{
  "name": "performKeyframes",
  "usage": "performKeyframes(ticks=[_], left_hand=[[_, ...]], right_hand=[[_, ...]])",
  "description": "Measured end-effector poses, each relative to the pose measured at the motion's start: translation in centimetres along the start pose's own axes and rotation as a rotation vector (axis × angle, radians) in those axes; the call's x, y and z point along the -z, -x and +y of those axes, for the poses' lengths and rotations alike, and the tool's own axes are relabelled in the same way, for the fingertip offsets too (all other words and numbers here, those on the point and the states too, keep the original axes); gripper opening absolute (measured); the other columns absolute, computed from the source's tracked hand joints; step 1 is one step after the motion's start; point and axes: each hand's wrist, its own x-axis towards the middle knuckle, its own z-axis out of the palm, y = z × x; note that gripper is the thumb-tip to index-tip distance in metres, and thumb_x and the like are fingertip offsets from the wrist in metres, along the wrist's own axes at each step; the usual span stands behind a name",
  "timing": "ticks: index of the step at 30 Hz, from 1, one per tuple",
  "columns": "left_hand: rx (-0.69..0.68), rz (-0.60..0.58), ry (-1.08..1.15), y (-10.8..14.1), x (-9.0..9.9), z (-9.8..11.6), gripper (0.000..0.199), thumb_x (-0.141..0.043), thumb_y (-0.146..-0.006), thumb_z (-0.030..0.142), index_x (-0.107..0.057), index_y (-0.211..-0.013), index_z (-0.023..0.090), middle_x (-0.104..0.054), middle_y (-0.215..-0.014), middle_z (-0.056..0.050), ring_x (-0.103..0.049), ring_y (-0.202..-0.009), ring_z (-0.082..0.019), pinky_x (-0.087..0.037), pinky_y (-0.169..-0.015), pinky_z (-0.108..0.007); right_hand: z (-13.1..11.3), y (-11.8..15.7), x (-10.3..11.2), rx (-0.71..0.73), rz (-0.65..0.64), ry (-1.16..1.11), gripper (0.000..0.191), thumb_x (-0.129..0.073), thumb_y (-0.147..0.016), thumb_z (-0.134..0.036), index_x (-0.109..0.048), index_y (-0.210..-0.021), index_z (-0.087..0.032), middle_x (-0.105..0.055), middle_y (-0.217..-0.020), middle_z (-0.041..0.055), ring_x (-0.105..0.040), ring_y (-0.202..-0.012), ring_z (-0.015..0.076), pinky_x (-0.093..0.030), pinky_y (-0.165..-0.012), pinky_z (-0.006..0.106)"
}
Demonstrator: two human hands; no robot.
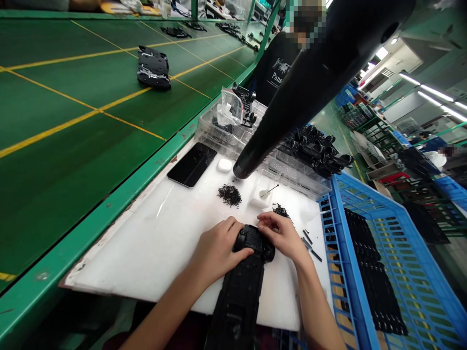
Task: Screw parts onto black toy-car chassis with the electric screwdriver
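A long black moulded plastic chassis lies on a white board, its near end running off the board towards me. My left hand grips the rounded far end of the chassis from the left. My right hand holds the same end from the right, with its fingers over the top. A loose pile of small black screws lies just beyond my hands, and a smaller pile lies close to my right fingertips. The hands hide part of the chassis end.
A thick black overhead tool, likely an electric screwdriver, hangs with its tip above the board. Behind it stands a clear compartment tray holding black parts. A phone lies on the board. A blue crate of black parts stands right, beside a green conveyor.
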Motion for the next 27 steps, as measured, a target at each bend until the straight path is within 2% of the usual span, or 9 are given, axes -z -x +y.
performKeyframes(ticks=[9, 16, 27], left_hand=[[-0.01, 0.013, -0.002, 0.0, -0.1, 0.0, 0.04, -0.081, -0.085, 0.042, -0.057, -0.114, 0.025, -0.064, -0.111, -0.001, -0.066, -0.099, -0.024, -0.046, -0.071, -0.034], [-0.004, 0.009, -0.002, 0.0, -0.1, -0.1, 0.038, -0.079, -0.086, 0.042, -0.058, -0.112, 0.025, -0.063, -0.109, -0.001, -0.065, -0.096, -0.023, -0.045, -0.069, -0.033], [0.0, 0.016, 0.001, 0.1, 0.0, 0.1, 0.039, -0.08, -0.085, 0.042, -0.06, -0.113, 0.024, -0.064, -0.109, -0.002, -0.065, -0.096, -0.024, -0.048, -0.071, -0.035]], right_hand=[[0.1, -0.3, 0.0, 0.001, -0.032, 0.032, 0.021, -0.063, -0.093, -0.03, -0.065, -0.112, -0.022, -0.072, -0.092, 0.0026, -0.064, -0.079, 0.0178, -0.047, -0.071, 0.031], [-1.1, -0.6, 0.2, 0.01, -0.069, 0.12, 0.02, -0.061, -0.095, -0.027, -0.068, -0.113, -0.023, -0.072, -0.089, 0.0013, -0.063, -0.077, 0.0171, -0.046, -0.07, 0.03], [-1.4, -0.9, 0.2, -0.005, -0.082, 0.14, 0.022, -0.061, -0.097, -0.034, -0.068, -0.114, -0.022, -0.068, -0.083, 0.0009, -0.06, -0.074, 0.0172, -0.045, -0.068, 0.031]])
